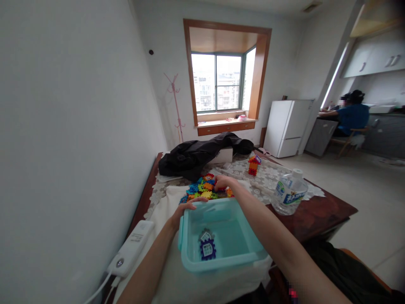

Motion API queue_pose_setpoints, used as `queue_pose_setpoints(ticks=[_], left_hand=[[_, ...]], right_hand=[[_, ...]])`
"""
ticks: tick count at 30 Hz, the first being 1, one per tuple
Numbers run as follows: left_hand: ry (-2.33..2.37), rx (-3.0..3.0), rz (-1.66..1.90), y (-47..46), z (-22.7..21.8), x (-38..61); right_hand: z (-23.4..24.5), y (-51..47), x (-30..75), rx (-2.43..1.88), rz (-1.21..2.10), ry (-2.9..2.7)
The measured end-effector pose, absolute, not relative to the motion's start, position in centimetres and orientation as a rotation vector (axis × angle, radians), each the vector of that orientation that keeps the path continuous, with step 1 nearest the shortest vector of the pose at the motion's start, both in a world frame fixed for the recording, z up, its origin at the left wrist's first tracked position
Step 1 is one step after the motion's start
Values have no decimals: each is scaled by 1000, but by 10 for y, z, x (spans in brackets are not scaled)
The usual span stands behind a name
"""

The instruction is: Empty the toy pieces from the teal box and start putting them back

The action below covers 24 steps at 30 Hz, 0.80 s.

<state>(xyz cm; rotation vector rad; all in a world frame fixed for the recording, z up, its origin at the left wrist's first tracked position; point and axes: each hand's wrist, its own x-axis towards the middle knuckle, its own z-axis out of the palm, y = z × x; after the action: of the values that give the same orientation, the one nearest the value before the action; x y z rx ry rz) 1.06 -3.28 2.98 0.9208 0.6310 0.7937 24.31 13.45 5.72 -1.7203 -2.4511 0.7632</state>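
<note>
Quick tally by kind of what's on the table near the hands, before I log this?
Teal bin: 1
Loose block pieces inside the bin: 1
Piles of coloured blocks, too jumbled to count singly: 1
Small built block house: 1
Water bottle: 1
Black jacket: 1
White power strip: 1
Total: 7

Bin [221, 236]: turquoise plastic, smooth, looking slightly translucent with a soft sheen. Left hand [186, 210] is resting on its rim. Toy blocks [205, 188] under the right hand [224, 182]: hard plastic, bright, glossy, toothed edges. Water bottle [289, 192]: clear plastic, shining, with a glossy paper or film label. Table [319, 213]: dark wood, polished, reflecting light. Lace cloth [268, 175]: pale, openwork, matt. Jacket [199, 155]: black fabric, showing a faint sheen. Power strip [131, 249]: white smooth plastic.
</note>
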Motion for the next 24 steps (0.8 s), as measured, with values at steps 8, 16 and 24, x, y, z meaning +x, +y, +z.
queue_pose_setpoints(ticks=[8, 16, 24], left_hand=[[541, 868, 792, -20, 12, 5], [541, 881, 788, -24, 18, 6], [581, 865, 813, -29, 22, 8]], right_hand=[[57, 135, 225, -1404, 709, -2425], [44, 135, 215, -1291, 627, -2678], [52, 136, 216, -1221, 525, -2650]])
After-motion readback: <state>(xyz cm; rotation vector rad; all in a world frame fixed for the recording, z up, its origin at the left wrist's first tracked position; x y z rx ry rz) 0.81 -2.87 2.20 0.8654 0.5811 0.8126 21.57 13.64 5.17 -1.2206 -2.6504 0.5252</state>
